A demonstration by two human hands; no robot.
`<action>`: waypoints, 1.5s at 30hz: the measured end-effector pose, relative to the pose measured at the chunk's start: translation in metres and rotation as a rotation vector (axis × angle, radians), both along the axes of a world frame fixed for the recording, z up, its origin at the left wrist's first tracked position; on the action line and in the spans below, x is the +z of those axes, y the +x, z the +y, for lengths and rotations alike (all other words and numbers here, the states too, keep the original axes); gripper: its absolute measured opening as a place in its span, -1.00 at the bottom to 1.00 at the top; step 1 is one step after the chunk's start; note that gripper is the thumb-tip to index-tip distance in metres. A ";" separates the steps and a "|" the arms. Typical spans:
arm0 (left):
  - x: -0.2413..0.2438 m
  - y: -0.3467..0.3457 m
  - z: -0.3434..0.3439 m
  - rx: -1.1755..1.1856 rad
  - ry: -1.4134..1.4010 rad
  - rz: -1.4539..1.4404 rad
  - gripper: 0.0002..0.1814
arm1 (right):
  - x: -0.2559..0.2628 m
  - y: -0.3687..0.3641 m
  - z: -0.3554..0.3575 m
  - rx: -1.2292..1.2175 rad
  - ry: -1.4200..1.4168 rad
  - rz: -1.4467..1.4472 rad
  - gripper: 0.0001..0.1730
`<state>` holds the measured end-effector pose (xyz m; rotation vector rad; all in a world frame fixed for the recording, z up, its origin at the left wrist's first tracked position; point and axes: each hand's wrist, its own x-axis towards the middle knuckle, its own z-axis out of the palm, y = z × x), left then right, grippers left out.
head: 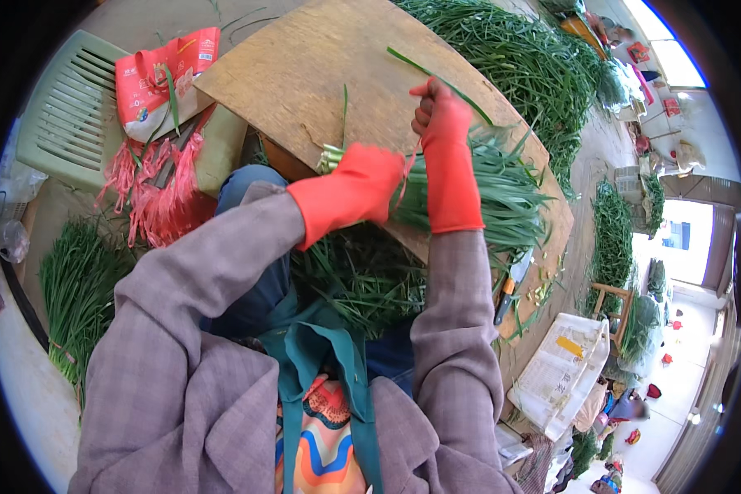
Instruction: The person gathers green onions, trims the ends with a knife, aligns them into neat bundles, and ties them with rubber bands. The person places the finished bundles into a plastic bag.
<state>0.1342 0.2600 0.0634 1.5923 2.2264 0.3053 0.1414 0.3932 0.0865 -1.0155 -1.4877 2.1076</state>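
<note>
My left hand [364, 182], in a red glove, grips a bunch of leafy green stalks [494, 185], probably garlic chives, near its pale cut ends. The bunch lies across a worn wooden board [321, 55], its leaves fanning to the right. Raised just above the leaves is my right hand [441, 117], also red-gloved, with its fingers curled. A thin pink plastic strip [411, 163] runs tautly from it down to the bunch beside my left hand. A single loose leaf [401, 57] lies near the right hand. Part of the bunch is hidden by my hands.
A knife [511, 284] rests at the board's right edge among trimmings. Pink strips [167, 185] hang at a pale green plastic chair [77, 105] holding a red bag [167, 77]. Piles of greens [531, 74] lie beyond. A white foam box [562, 370] stands right. People sit farther off.
</note>
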 end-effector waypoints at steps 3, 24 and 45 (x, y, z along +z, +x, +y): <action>-0.007 0.006 -0.005 0.076 0.179 0.137 -0.55 | 0.039 0.021 -0.034 0.063 0.035 0.074 -0.71; 0.051 0.086 -0.223 0.587 1.153 -1.071 0.17 | 0.151 0.092 -0.288 0.521 0.255 0.611 -0.65; -0.036 -0.043 -0.723 1.772 1.008 0.414 -0.28 | -0.019 0.223 -0.188 0.350 0.031 -0.181 -0.63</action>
